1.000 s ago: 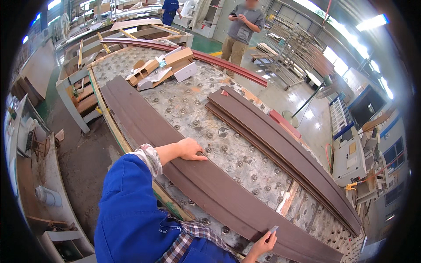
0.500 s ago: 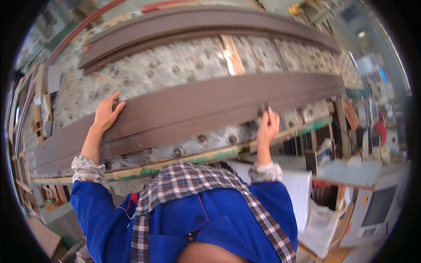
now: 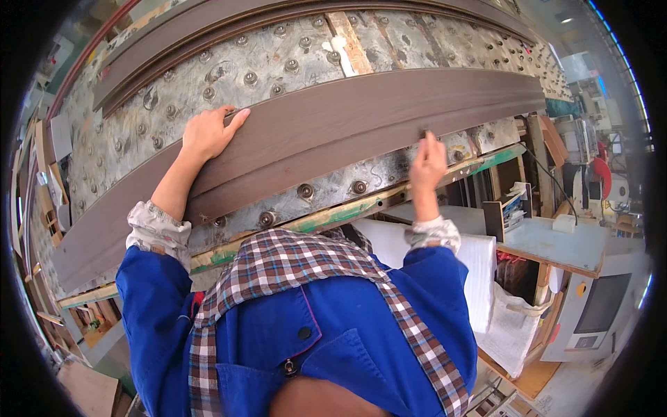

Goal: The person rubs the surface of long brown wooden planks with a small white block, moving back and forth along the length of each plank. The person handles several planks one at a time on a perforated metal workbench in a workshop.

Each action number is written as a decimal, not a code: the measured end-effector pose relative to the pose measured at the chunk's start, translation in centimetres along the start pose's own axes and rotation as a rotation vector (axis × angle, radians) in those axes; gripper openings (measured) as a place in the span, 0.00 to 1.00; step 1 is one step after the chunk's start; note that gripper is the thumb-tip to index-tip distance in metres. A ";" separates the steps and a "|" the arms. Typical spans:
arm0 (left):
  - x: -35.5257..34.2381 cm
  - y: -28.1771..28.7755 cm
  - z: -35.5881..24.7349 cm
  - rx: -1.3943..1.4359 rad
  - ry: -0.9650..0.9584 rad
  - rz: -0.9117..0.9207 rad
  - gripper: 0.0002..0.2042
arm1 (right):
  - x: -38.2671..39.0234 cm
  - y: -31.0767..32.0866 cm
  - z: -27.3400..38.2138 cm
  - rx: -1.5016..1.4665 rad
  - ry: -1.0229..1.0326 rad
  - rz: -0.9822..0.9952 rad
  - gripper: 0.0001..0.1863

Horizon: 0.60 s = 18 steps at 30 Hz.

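Currently, left hand [image 3: 206, 132] lies open, flat on the brown panel [image 3: 326, 132], at 10 o'clock. Right hand [image 3: 427, 163] pinches the panel's near edge at 2 o'clock, above the studded surface [image 3: 278, 62].

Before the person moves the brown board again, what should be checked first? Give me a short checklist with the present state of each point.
1. Left hand flat on the board: ok, palm rests on its upper edge.
2. Right hand has a firm hold: cannot tell, its fingertips pinch something small and dark at the lower edge.
3. Board lies on the roller table: ok, it rests along the studded top.
4. Space to the second board behind: ok, a gap of bare table shows between them.
5. Board's left end supported: cannot tell, it runs toward the picture's rim.
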<state>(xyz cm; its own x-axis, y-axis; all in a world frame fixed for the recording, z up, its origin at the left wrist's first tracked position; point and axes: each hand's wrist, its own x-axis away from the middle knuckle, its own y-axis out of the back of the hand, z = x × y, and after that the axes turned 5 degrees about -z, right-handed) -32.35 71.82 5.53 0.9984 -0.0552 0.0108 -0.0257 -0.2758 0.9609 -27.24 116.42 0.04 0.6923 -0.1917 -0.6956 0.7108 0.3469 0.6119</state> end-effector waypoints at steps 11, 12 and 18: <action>-0.6 0.1 -0.1 -0.006 0.017 0.016 0.33 | 8.2 -1.1 21.7 -0.637 0.403 0.345 0.21; -0.7 0.2 0.0 -0.012 0.029 0.024 0.32 | 7.9 -1.4 20.7 -0.639 0.368 0.314 0.21; -0.3 0.1 0.0 0.003 0.036 -0.002 0.36 | 1.8 -0.2 4.4 -0.067 0.323 0.006 0.09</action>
<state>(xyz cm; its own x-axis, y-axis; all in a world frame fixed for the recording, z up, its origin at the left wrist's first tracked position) -32.71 71.78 5.64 0.9996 -0.0197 0.0192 -0.0240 -0.2791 0.9600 -25.62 111.98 0.32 0.6139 0.1083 -0.7819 0.6893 0.4091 0.5979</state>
